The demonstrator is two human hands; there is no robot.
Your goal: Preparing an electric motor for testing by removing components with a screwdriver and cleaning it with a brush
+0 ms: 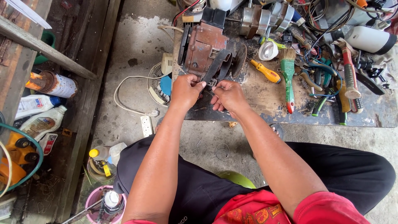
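A rusty brown motor with a dark belt across it lies on a low dirty workboard. My left hand pinches the lower end of the belt against the motor's near edge. Just to its right, my right hand has its fingertips closed on the same spot; what they grip is hidden under the fingers. Both forearms reach forward from my lap over black trousers.
A yellow-handled screwdriver, a green paintbrush, a hammer, pliers and wires crowd the board's right side. A white power strip and cord lie on the concrete. Bottles and a wooden frame stand at left.
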